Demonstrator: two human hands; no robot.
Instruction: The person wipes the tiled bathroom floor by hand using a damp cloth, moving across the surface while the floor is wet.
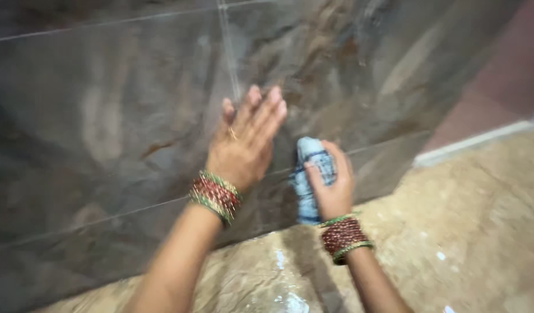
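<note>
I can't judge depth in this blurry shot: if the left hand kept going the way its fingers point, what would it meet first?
Most likely the grey tiled wall. The left hand is open, fingers spread up toward it, with nothing visible between. It may already be touching; blur hides that.

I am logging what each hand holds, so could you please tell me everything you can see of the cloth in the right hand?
The cloth is a pale blue, checked piece of fabric with darker lines, bunched into an upright wad. The right hand grips it, fingers wrapped over its front, and seems to press it against the grey-brown tiled wall, just above the wet floor. The picture is blurred, so finer detail cannot be told.
</note>
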